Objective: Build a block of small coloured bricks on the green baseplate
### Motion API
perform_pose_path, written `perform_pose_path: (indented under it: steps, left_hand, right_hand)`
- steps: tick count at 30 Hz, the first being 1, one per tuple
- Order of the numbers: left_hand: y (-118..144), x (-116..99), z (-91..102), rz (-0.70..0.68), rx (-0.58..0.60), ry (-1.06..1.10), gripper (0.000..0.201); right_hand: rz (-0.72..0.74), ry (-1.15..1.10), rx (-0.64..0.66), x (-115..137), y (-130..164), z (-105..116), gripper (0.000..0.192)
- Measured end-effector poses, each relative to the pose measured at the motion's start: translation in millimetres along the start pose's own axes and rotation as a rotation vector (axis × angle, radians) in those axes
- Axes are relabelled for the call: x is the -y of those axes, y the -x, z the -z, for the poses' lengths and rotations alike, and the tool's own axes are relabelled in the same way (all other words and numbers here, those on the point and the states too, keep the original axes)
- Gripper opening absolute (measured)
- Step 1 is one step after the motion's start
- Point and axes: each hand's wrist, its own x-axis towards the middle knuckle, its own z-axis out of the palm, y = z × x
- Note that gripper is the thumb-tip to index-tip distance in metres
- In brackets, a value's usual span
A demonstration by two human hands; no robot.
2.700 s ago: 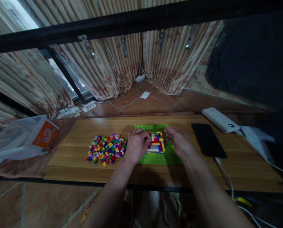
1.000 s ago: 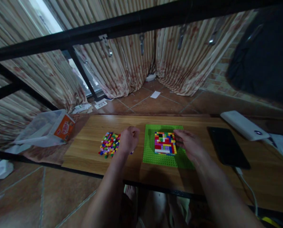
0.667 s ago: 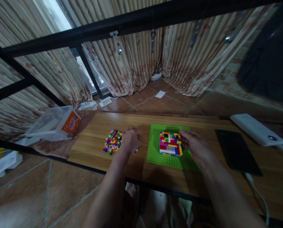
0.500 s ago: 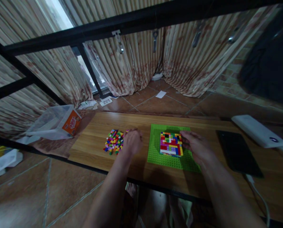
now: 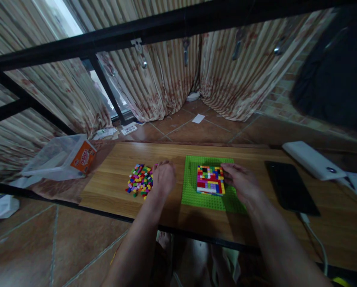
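Where your right hand (image 5: 241,184) rests, its fingers loosely curled, the fingertips touch the right edge of the brick mosaic (image 5: 210,180), a flat, nearly square slab of small hard plastic bricks in red, yellow, green, pink, blue and black, studded on top. Its sides run parallel to those of the green baseplate (image 5: 193,191) beneath it; with no clear long axis, it lies square to the table edge, set toward the plate's far right. That baseplate is a thin, stud-covered rectangle lying flat on the wooden table (image 5: 112,187), whose laminate grain runs left to right. Your left hand (image 5: 164,177) lies palm down, fingers bent, over the right margin of the loose brick pile (image 5: 139,180), a low, ragged heap of mixed colours; whether it pinches a brick cannot be told. Right of the baseplate lies a glossy black phone (image 5: 288,187), its long axis running away from you, and beyond it a smooth white power bank (image 5: 312,160). Off the table's left end sits a clear plastic tub (image 5: 55,157) tipped on its side.
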Motion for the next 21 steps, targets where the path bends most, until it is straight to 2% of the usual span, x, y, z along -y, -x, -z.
perform_pose_path:
  steps: [4,10,16,19,21]
  left_hand:
    - [2,3,3.9,0.006,-0.016,0.039,0.024]
    - [7,3,6.5,-0.018,0.075,0.016,0.021]
    - [5,-4,3.5,-0.014,0.048,0.001,0.023]
    - [3,-5,5.5,-0.039,0.021,0.079,0.021]
    - [2,-6,6.6,-0.064,0.009,0.222,0.019]
  right_hand:
    - [0.017,-0.007,0.016,-2,-1,1,0.023]
    - [0.041,0.008,0.023,-5,-3,2,0.024]
    - [0.035,0.01,0.015,-5,-3,2,0.022]
    - [0.02,0.002,0.013,-5,-4,2,0.021]
    - [0.024,-0.003,0.016,-5,-4,1,0.021]
